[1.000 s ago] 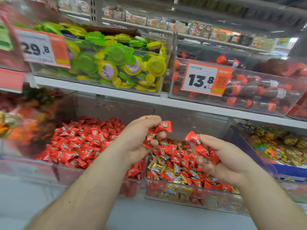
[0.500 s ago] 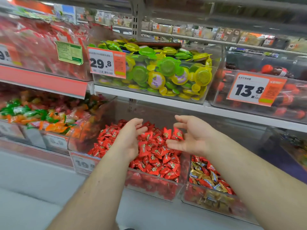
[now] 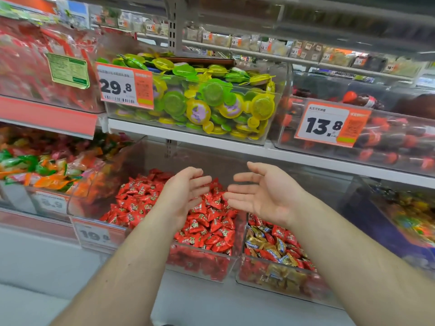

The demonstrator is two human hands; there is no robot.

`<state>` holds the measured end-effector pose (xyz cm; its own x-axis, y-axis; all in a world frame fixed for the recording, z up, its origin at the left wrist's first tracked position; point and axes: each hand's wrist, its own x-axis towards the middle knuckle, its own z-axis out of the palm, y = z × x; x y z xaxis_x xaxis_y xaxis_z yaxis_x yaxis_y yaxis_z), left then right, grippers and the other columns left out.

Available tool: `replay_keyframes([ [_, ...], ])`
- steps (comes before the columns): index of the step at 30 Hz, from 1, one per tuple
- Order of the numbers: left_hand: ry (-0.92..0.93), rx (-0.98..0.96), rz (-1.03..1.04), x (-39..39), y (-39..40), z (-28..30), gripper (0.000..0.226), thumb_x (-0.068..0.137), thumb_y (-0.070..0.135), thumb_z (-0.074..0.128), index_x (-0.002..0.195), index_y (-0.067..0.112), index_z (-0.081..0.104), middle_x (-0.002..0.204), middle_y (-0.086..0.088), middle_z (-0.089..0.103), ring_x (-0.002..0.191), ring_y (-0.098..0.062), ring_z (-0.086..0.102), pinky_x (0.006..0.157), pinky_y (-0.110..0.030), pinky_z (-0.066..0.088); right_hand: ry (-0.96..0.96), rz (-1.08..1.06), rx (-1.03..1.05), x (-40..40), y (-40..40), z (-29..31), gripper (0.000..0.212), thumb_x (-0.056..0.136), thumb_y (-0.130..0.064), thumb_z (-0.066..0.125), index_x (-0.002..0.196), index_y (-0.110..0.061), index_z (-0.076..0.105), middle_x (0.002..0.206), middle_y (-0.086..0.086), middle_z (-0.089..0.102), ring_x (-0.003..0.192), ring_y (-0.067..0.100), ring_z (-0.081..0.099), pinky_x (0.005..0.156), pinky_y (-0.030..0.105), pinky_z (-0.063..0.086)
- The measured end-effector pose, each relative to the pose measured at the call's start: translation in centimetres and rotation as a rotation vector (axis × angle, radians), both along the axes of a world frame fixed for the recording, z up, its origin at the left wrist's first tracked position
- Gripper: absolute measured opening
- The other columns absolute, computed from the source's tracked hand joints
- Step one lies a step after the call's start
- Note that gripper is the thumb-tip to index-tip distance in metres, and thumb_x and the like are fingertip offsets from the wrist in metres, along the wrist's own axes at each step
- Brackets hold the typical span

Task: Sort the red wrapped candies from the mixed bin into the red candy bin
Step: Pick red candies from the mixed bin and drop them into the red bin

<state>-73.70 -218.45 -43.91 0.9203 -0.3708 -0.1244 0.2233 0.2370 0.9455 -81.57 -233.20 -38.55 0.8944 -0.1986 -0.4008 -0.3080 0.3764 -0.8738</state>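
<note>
Shop shelving fills the view, with clear plastic bins in rows on white shelves (image 3: 235,147) and orange price tags clipped to their fronts. On the lower shelf the red candy bin (image 3: 200,269) sits just left of the mixed bin (image 3: 277,276), their walls touching or nearly so. Both hands hang above the red candy bin: the left hand (image 3: 182,196) and the right hand (image 3: 263,196) face each other, palms inward, fingers straight and relaxed, each grip fully loose and holding nothing. The step in hand looks like the end of a drop, with a return to the mixed bin due next. To do it well, the right hand should go to the red wrapped candies (image 3: 280,236) lying on top among the gold and blue ones, pinching by the body of each piece rather than a twisted end, and scooping shallow so no gold wrappers come along. The loose sweets lie every way, so no common heading can be read; each is a small pillow whose long axis runs between its crimped ends, and most lie flat or slightly tilted on the heap.
</note>
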Motion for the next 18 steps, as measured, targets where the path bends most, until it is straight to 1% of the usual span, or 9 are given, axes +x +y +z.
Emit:
replay_keyframes([
  [3,-0.167,0.085,0.042,-1.8,-2.1,1.2,0.012,0.095,0.022,0.053,0.099,0.021,0.064,0.103,-0.003,0.072,0.093,-0.02,0.067,0.086,-0.039,0.049,-0.079,-0.044,-0.024,-2.1,-1.8,0.5,0.032,0.101,-0.031,0.046,0.102,-0.002,0.06,0.1,0.023,0.066,0.08,0.032,0.071,0.061,0.035,0.061],
  [5,-0.316,0.131,0.051,-3.0,-3.7,2.0,0.009,0.09,0.016,0.06,0.091,0.023,0.065,0.095,-0.002,0.072,0.078,-0.015,0.064,0.073,-0.034,0.048,-0.133,-0.09,-0.064,-3.7,-3.8,0.9,0.029,0.1,-0.03,0.046,0.096,-0.006,0.062,0.086,0.015,0.068,0.068,0.026,0.071,0.056,0.031,0.06],
  [7,-0.438,0.168,-0.01,-4.4,-5.6,2.3,0.013,0.088,0.01,0.065,0.087,0.024,0.065,0.081,0.001,0.068,0.069,-0.01,0.061,0.066,-0.027,0.046,-0.183,-0.148,-0.091,-5.3,-6.1,1.2,0.028,0.1,-0.03,0.045,0.096,-0.008,0.062,0.078,0.011,0.067,0.064,0.022,0.069,0.055,0.028,0.058],
  [9,-0.532,0.235,-0.127,-5.8,-7.5,2.1,0.015,0.086,0.01,0.067,0.084,0.025,0.066,0.072,0.005,0.064,0.067,-0.011,0.06,0.066,-0.03,0.048,-0.205,-0.211,-0.119,-6.8,-8.3,1.2,0.027,0.099,-0.03,0.045,0.096,-0.01,0.063,0.075,0.008,0.066,0.061,0.019,0.067,0.054,0.026,0.056],
  [11,-0.617,0.341,-0.254,-7.1,-9.5,1.5,0.012,0.084,0.014,0.068,0.083,0.026,0.067,0.071,0.009,0.064,0.065,-0.009,0.058,0.067,-0.032,0.049,-0.207,-0.264,-0.181,-8.1,-10.4,0.8,0.027,0.098,-0.031,0.046,0.095,-0.011,0.063,0.073,0.006,0.066,0.059,0.018,0.065,0.054,0.026,0.054],
  [12,-0.661,0.408,-0.312,-7.6,-10.5,1.0,0.01,0.083,0.016,0.068,0.083,0.026,0.067,0.072,0.011,0.065,0.061,-0.005,0.056,0.063,-0.027,0.047,-0.198,-0.282,-0.229,-8.7,-11.3,0.5,0.026,0.098,-0.032,0.047,0.095,-0.011,0.064,0.071,0.005,0.065,0.058,0.017,0.064,0.054,0.027,0.053],
  [14,-0.748,0.565,-0.423,-8.2,-12.4,-0.1,0.008,0.083,0.019,0.066,0.086,0.027,0.067,0.077,0.012,0.066,0.052,0.005,0.051,0.055,-0.015,0.04,-0.139,-0.306,-0.382,-9.8,-12.9,-0.5,0.027,0.098,-0.032,0.05,0.094,-0.01,0.065,0.066,0.005,0.063,0.055,0.018,0.061,0.055,0.028,0.049],
  [16,-0.827,0.708,-0.537,-8.6,-13.9,-0.9,0.01,0.083,0.019,0.064,0.088,0.028,0.066,0.085,0.011,0.068,0.052,0.009,0.051,0.051,-0.009,0.036,-0.036,-0.292,-0.61,-10.8,-14.1,-1.5,0.027,0.097,-0.032,0.056,0.09,-0.007,0.066,0.064,0.006,0.06,0.052,0.018,0.057,0.054,0.029,0.044],
  [18,-0.921,0.882,-0.625,-8.6,-15.2,-1.7,0.013,0.084,0.023,0.065,0.096,0.028,0.066,0.097,0.011,0.066,0.069,0.006,0.055,0.062,-0.012,0.043,0.109,-0.195,-0.885,-11.4,-14.9,-2.5,0.032,0.095,-0.033,0.06,0.084,-0.004,0.066,0.064,0.007,0.059,0.052,0.019,0.056,0.053,0.03,0.042],
])
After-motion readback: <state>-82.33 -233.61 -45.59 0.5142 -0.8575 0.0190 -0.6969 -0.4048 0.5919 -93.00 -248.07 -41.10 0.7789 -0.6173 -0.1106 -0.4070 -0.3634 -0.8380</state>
